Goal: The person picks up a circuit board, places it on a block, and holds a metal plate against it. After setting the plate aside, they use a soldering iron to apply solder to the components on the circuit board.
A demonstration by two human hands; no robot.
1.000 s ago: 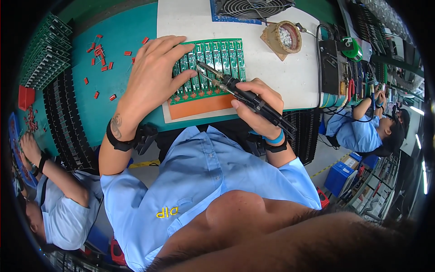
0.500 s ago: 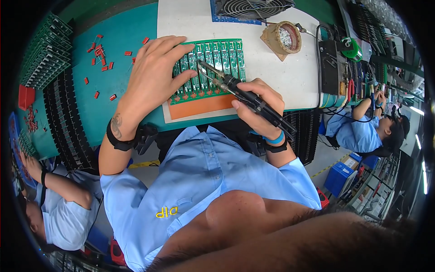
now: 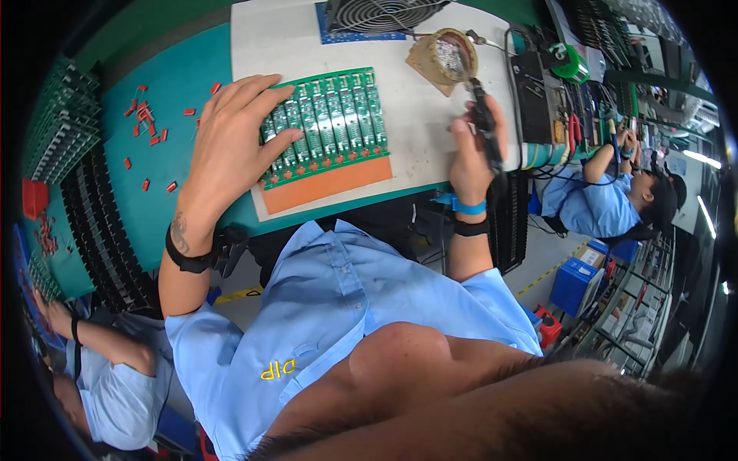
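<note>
A green panel of several narrow circuit boards (image 3: 334, 119) lies on an orange-brown sheet (image 3: 330, 184). My left hand (image 3: 234, 138) holds the panel's left end, thumb on the boards and fingers bent over the far-left corner. My right hand (image 3: 473, 157) is closed around a black soldering iron (image 3: 484, 123), blurred by motion. Its front end reaches the rim of a round brown pot (image 3: 469, 42) filled with silvery shavings; the tip itself cannot be made out.
Red components (image 3: 146, 115) lie scattered on the green mat left of my hand. Racks of boards (image 3: 65, 127) and black strips (image 3: 100, 215) stand farther left. A fan (image 3: 384, 14) is at the back; a green solder spool (image 3: 569, 65) and tools are right. Co-workers sit on both sides.
My right hand has carried the soldering iron off the boards, right and away from me, to the pot. My left hand stays on the panel. The whole view has shifted somewhat.
</note>
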